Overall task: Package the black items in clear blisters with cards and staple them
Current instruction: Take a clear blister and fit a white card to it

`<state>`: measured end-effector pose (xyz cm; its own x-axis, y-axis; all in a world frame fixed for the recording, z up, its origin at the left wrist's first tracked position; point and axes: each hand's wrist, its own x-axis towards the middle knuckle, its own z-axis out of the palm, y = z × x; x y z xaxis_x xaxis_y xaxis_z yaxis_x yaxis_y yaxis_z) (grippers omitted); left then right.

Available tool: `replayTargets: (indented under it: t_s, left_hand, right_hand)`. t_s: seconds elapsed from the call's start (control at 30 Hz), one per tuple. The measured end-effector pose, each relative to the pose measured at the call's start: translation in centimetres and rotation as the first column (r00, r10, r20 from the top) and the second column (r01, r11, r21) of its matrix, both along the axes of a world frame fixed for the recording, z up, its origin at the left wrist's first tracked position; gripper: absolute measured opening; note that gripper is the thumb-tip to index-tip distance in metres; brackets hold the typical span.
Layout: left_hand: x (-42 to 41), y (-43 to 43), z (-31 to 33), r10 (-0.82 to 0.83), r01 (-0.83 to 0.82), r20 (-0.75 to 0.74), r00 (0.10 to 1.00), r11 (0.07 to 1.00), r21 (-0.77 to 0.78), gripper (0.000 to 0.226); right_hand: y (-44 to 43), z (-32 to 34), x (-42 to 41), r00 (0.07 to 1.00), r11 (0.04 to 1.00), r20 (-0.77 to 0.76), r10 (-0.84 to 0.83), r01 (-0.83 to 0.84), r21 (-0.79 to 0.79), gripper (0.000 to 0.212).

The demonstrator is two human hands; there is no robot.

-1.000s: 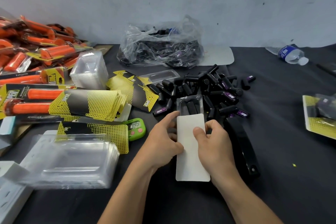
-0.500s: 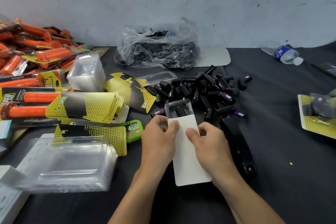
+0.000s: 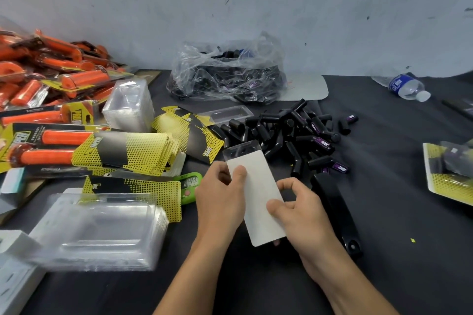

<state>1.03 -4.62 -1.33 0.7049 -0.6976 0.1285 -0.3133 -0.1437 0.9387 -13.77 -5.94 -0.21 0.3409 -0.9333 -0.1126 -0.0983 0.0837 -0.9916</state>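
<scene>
White card (image 3: 258, 186), blank side up, hangs just above the bench (image 3: 384, 263) near the middle of its near edge. The clear blister (image 3: 242, 148) pokes out past the card's far end. The left hand (image 3: 222, 194) pinches the card's left edge, thumb on top and fingers curled beneath. The right hand (image 3: 302, 210) pinches the right edge lower down, thumb pressed flat on the card and forefinger hooked above it. Something dark shows through the blister, but I cannot tell what.

I judge the pack light and springy: thin board that bends, and thin plastic that dents and slides on the card. I would hold it at the edges, where card and blister flange overlap, squeezing both layers so they do not slip apart. I would also hold it level so nothing rolls out.

The stapler (image 3: 335, 212) lies just right of the right hand. The loose pile of items (image 3: 294, 135) lies beyond it, toward the bench's middle. Spare blisters (image 3: 97, 227) are stacked at the near left corner.
</scene>
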Motion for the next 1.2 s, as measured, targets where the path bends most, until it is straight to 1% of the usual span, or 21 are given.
replayTargets:
  t_s: [0.03,0.07,0.1,0.13,0.2,0.27,0.37,0.47,0.6,0.67,0.73,0.77,0.83,0.87,0.9,0.93,1.0,1.03,1.07,1.13,1.2]
  left_hand:
    - [-0.1,0.1,0.3,-0.034,0.03,-0.091,0.995,0.999,-0.045,0.005]
    - [0.0,0.0,0.5,-0.088,0.067,-0.211,0.973,0.992,-0.106,0.02]
    - [0.1,-0.1,0.7,-0.144,0.087,-0.355,0.924,0.981,-0.172,0.032]
    - [0.3,-0.3,0.9,-0.184,0.091,-0.465,0.866,0.972,-0.215,0.036]
    - [0.4,-0.4,1.3,-0.216,0.09,-0.551,0.806,0.965,-0.246,0.028]
    - [0.4,-0.5,1.4,-0.202,0.078,-0.588,0.783,0.97,-0.229,0.019]
    - [0.4,-0.6,1.4,-0.156,0.033,-0.607,0.779,0.978,-0.208,0.013]
    - [0.5,-0.7,1.3,-0.103,-0.007,-0.612,0.784,0.984,-0.176,0.013]
    - [0.7,-0.6,1.0,-0.066,-0.039,-0.589,0.805,0.986,-0.163,0.016]
    - [0.7,-0.8,0.9,-0.039,-0.073,-0.594,0.803,0.984,-0.164,0.021]
    - [0.7,-0.7,1.1,-0.038,-0.091,-0.65,0.759,0.982,-0.163,0.024]
    - [0.8,-0.6,1.3,-0.075,-0.07,-0.697,0.713,0.982,-0.178,0.024]
    - [0.7,-0.3,1.6,-0.222,0.08,-0.776,0.591,0.973,-0.218,0.028]
    - [0.5,-0.1,1.7,-0.302,0.188,-0.778,0.552,0.953,-0.237,0.03]
    - [0.3,0.0,1.6,-0.363,0.276,-0.757,0.544,0.929,-0.247,0.032]
    - [0.2,0.0,1.5,-0.388,0.322,-0.728,0.565,0.916,-0.239,0.031]
    - [-0.2,-0.2,1.2,-0.38,0.325,-0.691,0.615,0.921,-0.217,0.027]
    - [-0.5,-0.3,1.2,-0.375,0.318,-0.687,0.622,0.923,-0.216,0.026]
    - [-0.6,-0.5,1.1,-0.372,0.313,-0.675,0.637,0.925,-0.215,0.025]
    - [-1.0,-0.8,1.0,-0.346,0.285,-0.61,0.713,0.938,-0.198,0.028]
    - [-1.3,-0.9,0.9,-0.354,0.276,-0.564,0.746,0.935,-0.223,0.034]
  right_hand:
    - [0.0,0.0,0.1,1.0,1.0,-0.002,-0.011,0.011,-0.001,0.02]
    - [0.0,0.0,0.1,1.0,1.0,-0.004,-0.012,0.012,0.004,0.019]
    - [0.1,0.0,0.2,1.0,1.0,-0.005,-0.003,0.003,0.011,0.017]
    - [0.2,0.0,0.1,1.0,1.0,-0.009,0.009,-0.009,0.015,0.013]
    - [0.1,-0.1,0.1,1.0,1.0,-0.018,0.015,-0.015,0.019,0.008]
    - [0.1,-0.2,0.1,0.999,1.0,-0.041,0.002,-0.002,0.0,0.017]
    - [0.2,-0.4,0.3,0.998,1.0,-0.062,-0.001,-0.001,-0.028,0.027]
    - [0.3,-0.5,0.3,0.998,0.999,-0.061,0.001,-0.003,-0.032,0.029]
    - [0.6,0.1,0.1,0.996,0.996,0.015,0.085,-0.085,0.012,0.011]
    - [0.8,0.4,0.1,0.993,0.992,0.039,0.116,-0.117,0.042,0.02]
    - [0.9,0.3,0.3,0.994,0.993,0.053,0.093,-0.096,0.062,0.023]
    - [0.9,0.3,0.4,0.995,0.995,0.066,0.073,-0.078,0.067,0.024]
    - [0.8,0.2,0.7,0.994,0.997,0.111,0.016,-0.024,0.07,0.023]
    - [0.8,0.3,0.8,0.991,0.998,0.133,-0.02,0.011,0.064,0.022]
    - [0.8,0.3,0.9,0.989,0.998,0.138,-0.052,0.046,0.044,0.023]
    - [0.8,0.4,1.0,0.99,0.997,0.123,-0.076,0.076,0.003,0.025]
    - [1.0,0.4,1.2,0.992,0.985,0.054,-0.116,0.122,-0.121,0.032]
    - [1.2,0.5,1.3,0.989,0.971,0.017,-0.144,0.145,-0.192,0.031]
    - [1.3,0.6,1.4,0.983,0.947,-0.02,-0.182,0.17,-0.274,0.028]
    - [1.5,0.7,1.4,0.956,0.863,-0.084,-0.282,0.215,-0.457,0.027]
    - [1.6,0.9,1.3,0.934,0.785,-0.122,-0.335,0.205,-0.585,0.032]
